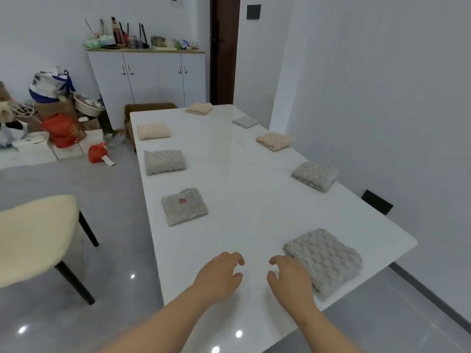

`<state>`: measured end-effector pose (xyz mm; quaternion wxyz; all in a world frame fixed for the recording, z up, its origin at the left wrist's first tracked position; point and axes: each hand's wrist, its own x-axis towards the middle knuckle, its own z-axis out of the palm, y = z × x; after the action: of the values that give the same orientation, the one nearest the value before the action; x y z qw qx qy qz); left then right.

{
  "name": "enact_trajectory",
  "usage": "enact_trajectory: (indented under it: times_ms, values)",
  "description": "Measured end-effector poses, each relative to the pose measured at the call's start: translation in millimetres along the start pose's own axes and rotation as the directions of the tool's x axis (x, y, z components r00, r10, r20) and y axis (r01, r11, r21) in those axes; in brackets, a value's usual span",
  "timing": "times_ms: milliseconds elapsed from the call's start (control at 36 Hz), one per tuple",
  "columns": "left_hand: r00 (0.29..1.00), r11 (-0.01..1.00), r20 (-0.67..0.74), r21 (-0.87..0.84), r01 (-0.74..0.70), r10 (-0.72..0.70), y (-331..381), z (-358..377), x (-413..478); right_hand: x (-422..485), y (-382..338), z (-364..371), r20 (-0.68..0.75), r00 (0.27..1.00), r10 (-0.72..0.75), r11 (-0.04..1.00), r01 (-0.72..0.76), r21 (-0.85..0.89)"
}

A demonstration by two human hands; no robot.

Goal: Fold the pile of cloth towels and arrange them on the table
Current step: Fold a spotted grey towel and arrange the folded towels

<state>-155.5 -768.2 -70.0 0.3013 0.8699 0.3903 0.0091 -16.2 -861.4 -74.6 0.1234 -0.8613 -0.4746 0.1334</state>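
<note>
Folded towels (184, 206) sit along the edges of the table (242, 189), the nearest, a grey towel (328, 258), at the table's near right corner. Both hands hover over the table's near end, fingers loosely curled, holding nothing. The right hand (290, 278) may touch that towel; the left hand (219, 276) doesn't. Probably only squaring is left: press it flat with straight fingers, nudge it parallel to the table's right edge, and don't drag, or the folds slip.
</note>
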Motion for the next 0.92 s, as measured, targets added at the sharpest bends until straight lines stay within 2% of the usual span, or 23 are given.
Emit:
enact_trajectory:
  times_ms: [167, 333, 389, 528, 667, 778, 917]
  values:
    - [0.982, 0.943, 0.053, -0.276, 0.189, -0.181, 78.1, 46.1, 52.4, 35.6, 93.4, -33.4, -0.043, 0.998, 0.051, 0.995, -0.054, -0.083]
    - [0.928, 0.775, 0.085, -0.526, 0.351, -0.363, 122.7, 69.9, 81.7, 64.5, 155.7, -61.4, 0.137, 0.977, 0.163, 0.987, -0.162, -0.017]
    - [0.912, 0.731, 0.068, -0.575, 0.366, -0.404, 128.3, 75.2, 90.4, 73.2, 167.4, -62.8, 0.220, 0.968, 0.124, 0.990, -0.134, 0.032]
    - [0.879, 0.675, 0.075, -0.610, 0.415, -0.472, 143.0, 80.5, 106.1, 85.1, 170.6, -58.2, 0.343, 0.935, -0.092, 0.975, 0.015, 0.223]
    - [0.832, 0.615, 0.118, -0.619, 0.488, -0.542, 140.6, 84.5, 104.7, 92.1, 172.8, -58.5, 0.393, 0.907, -0.153, 0.958, 0.039, 0.283]
    - [0.772, 0.505, 0.029, -0.741, 0.443, -0.634, 133.1, 83.8, 102.2, 96.0, 178.0, -60.0, 0.358, 0.932, -0.059, 0.887, -0.116, 0.446]
    - [0.689, 0.239, 0.013, -0.933, 0.269, -0.725, 129.0, 82.6, 98.4, 96.4, 174.9, -53.7, 0.351, 0.936, 0.011, 0.836, -0.201, 0.510]
